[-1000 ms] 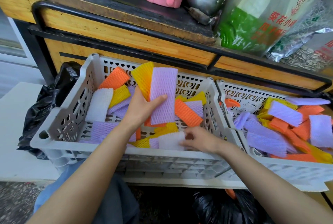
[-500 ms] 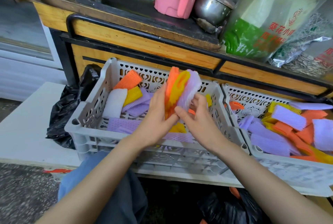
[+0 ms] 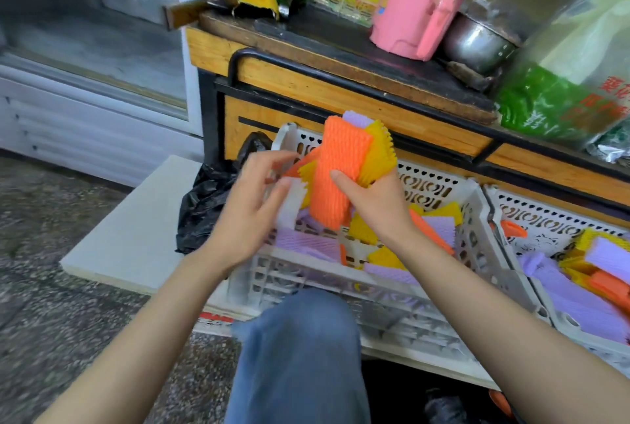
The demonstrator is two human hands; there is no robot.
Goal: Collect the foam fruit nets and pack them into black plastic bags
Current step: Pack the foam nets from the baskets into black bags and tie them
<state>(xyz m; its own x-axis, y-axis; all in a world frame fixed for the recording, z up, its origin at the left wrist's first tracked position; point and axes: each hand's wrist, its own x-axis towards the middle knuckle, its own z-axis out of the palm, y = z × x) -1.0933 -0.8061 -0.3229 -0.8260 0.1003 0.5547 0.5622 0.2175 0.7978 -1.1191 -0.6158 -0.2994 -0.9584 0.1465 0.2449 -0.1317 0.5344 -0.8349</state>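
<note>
A bundle of foam nets [image 3: 341,164] was held upright in the right hand [image 3: 378,209], above the pale crate [image 3: 429,181]. The grip of this hand was closed around the lower half of the bundle, with the thumb pressed on the front orange net and the fingers wrapped behind. The left hand [image 3: 249,209] was placed just beside the left edge of the bundle. Its grip was wide, with the fingers spread and relaxed. If the fingertips really touched the nets could not be told, because of blur.

The bundle was made of soft ribbed foam mesh: a long orange sleeve in front, yellow pieces with toothed edges at the sides, and a purple one behind. More loose nets [image 3: 306,244], flat and rectangular, were lying inside the crate, which was of hard plastic with cut-out patterns in its walls. A second crate [image 3: 545,215] of the same kind was standing to the right. A crumpled, shiny black plastic bag [image 3: 204,202] was seen just left of the first crate. On the wooden tabletop [image 3: 341,93] behind, a pink jug [image 3: 405,14] and a steel pot [image 3: 477,45] were standing.
</note>
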